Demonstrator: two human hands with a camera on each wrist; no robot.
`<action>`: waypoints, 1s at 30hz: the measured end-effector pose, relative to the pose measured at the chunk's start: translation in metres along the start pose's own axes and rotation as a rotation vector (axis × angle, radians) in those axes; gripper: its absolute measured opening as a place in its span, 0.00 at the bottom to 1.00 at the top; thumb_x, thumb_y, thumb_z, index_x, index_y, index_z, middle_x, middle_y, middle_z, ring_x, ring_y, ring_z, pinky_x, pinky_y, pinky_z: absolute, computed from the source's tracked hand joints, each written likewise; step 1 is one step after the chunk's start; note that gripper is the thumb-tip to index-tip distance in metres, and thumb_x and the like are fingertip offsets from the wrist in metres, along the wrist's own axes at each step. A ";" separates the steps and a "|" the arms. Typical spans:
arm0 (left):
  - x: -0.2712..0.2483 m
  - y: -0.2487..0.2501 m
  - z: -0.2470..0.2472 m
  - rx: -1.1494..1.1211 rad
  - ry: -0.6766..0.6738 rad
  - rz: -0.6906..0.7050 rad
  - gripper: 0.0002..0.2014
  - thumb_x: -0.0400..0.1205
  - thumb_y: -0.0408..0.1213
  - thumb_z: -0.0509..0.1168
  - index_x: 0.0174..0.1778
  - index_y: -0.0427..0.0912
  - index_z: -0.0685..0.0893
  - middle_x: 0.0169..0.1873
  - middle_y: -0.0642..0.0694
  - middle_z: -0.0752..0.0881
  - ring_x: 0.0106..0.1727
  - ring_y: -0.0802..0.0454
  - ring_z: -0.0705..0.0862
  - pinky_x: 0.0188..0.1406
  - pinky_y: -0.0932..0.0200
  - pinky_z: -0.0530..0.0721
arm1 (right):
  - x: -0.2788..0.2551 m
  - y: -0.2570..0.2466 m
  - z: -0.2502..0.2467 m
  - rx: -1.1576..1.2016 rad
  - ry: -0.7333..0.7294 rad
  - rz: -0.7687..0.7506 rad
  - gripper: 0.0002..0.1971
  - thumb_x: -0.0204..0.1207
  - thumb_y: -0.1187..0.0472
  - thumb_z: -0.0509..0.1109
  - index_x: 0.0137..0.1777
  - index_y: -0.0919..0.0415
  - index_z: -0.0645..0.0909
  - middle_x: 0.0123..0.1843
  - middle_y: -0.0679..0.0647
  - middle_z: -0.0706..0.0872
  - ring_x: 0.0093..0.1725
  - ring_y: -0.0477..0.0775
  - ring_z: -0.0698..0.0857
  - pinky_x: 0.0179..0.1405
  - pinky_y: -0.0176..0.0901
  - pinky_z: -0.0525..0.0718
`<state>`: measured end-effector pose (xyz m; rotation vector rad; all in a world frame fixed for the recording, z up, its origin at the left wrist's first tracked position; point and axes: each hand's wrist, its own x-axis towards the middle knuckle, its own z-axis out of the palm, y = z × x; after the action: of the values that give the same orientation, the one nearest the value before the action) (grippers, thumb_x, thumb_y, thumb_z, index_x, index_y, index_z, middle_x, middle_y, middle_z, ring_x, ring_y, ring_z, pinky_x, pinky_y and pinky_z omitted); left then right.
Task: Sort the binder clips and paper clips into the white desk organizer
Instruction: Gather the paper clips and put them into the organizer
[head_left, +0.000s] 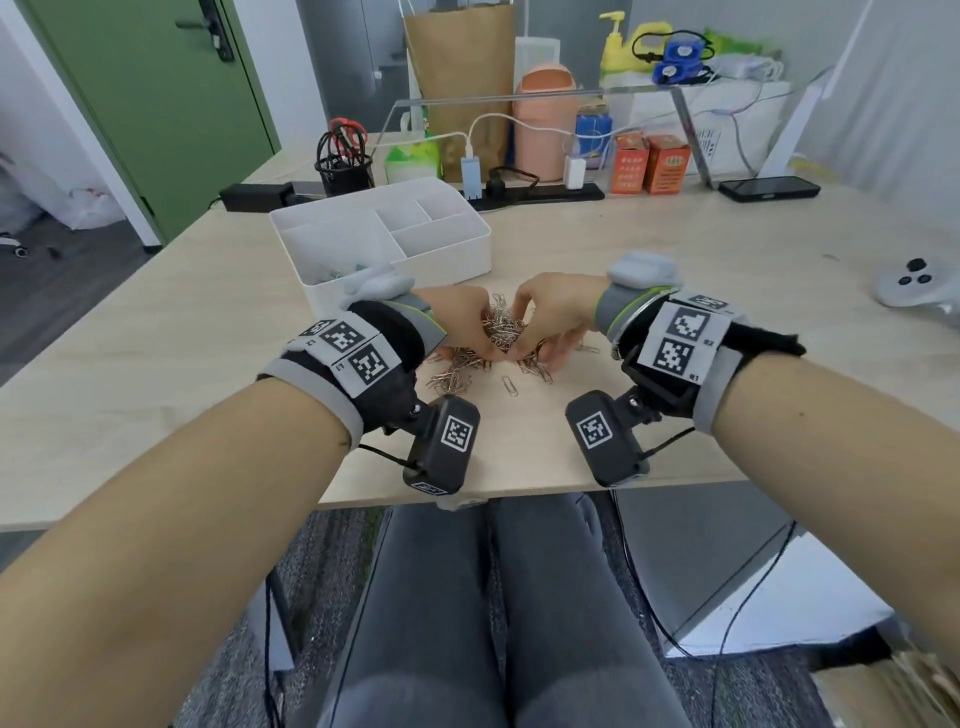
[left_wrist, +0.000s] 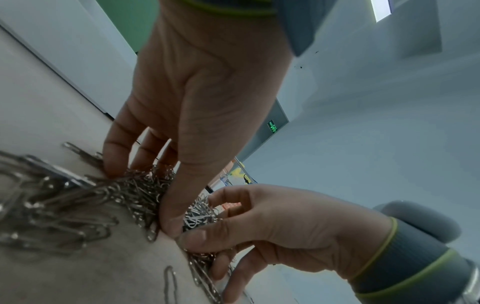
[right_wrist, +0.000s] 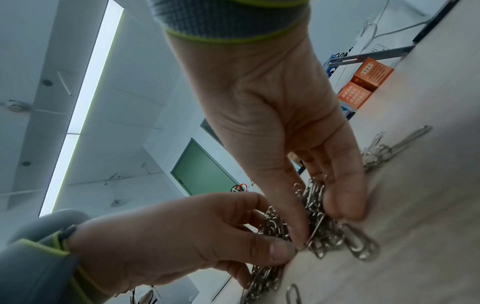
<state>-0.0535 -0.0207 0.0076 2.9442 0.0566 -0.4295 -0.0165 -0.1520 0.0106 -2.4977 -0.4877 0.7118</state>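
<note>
Metal paper clips (head_left: 503, 330) inside curled fingers (right_wrist: 342, 185)

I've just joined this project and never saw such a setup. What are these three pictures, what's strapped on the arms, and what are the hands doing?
There is no machine: a person wears three cameras. The wide picture comes from the head camera, looking down at the left hand and right hand. The black boxes under the wrists, the left wrist camera and right wrist camera, take the other two pictures, each looking along its own hand. On the wooden table lies a pile of paper clips; both hands curl their fingers round it, thumbs touching. One loose clip lies nearer the person, and a white compartment organizer stands behind the pile.
</note>
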 end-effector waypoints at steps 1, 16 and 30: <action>0.001 0.000 0.000 0.016 0.014 0.009 0.31 0.75 0.51 0.72 0.68 0.36 0.76 0.51 0.42 0.87 0.29 0.52 0.81 0.47 0.55 0.84 | 0.000 0.000 0.000 0.005 0.006 -0.003 0.28 0.66 0.67 0.80 0.65 0.65 0.73 0.38 0.59 0.83 0.25 0.50 0.87 0.33 0.47 0.90; 0.012 -0.007 -0.004 -0.173 0.090 0.001 0.22 0.75 0.38 0.74 0.63 0.33 0.80 0.55 0.37 0.88 0.28 0.51 0.86 0.47 0.55 0.87 | 0.020 -0.002 -0.001 0.150 0.045 -0.078 0.29 0.69 0.72 0.77 0.70 0.66 0.72 0.36 0.62 0.86 0.21 0.47 0.87 0.28 0.42 0.90; 0.016 -0.014 -0.013 -0.438 0.085 -0.019 0.21 0.73 0.33 0.76 0.59 0.27 0.81 0.46 0.33 0.89 0.31 0.47 0.87 0.41 0.52 0.91 | 0.027 -0.006 -0.010 0.248 0.053 -0.135 0.24 0.68 0.74 0.77 0.63 0.70 0.73 0.34 0.64 0.85 0.24 0.50 0.88 0.32 0.43 0.91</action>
<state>-0.0354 -0.0043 0.0134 2.5292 0.1658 -0.2544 0.0098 -0.1386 0.0111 -2.2241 -0.5106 0.6118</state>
